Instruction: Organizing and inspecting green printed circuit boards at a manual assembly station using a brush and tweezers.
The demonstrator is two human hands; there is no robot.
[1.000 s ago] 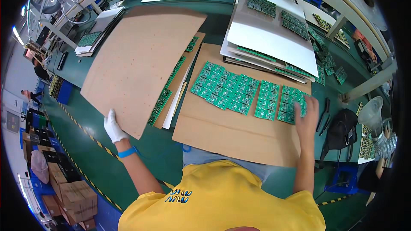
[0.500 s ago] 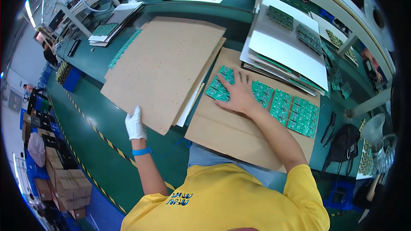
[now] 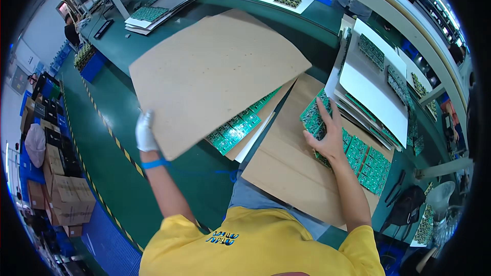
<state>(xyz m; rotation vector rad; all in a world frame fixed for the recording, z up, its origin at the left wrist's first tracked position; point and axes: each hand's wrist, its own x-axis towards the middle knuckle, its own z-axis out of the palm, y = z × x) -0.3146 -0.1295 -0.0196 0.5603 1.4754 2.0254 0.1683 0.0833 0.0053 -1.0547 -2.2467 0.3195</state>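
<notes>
left hand (image 3: 145,132): white glove, grip pinching the big brown cardboard sheet (image 3: 215,74) by its edge
right hand (image 3: 327,135): bare, open, flat on green circuit boards (image 3: 358,151)
boxes (image 3: 64,197): cardboard, shut, beside the bench (image 3: 117,107)

A long dark green workbench (image 3: 169,66) is seen curving through a factory room. Brown cardboard boxes (image 3: 61,199) are stacked on the blue floor (image 3: 110,245) at the left, and a yellow-and-black striped line (image 3: 97,115) is marked along the bench edge.

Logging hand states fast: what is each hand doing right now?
Left hand: gloved, closed on the edge of the large cardboard sheet.
Right hand: bare, open, fingers spread flat on the green circuit boards.
</notes>
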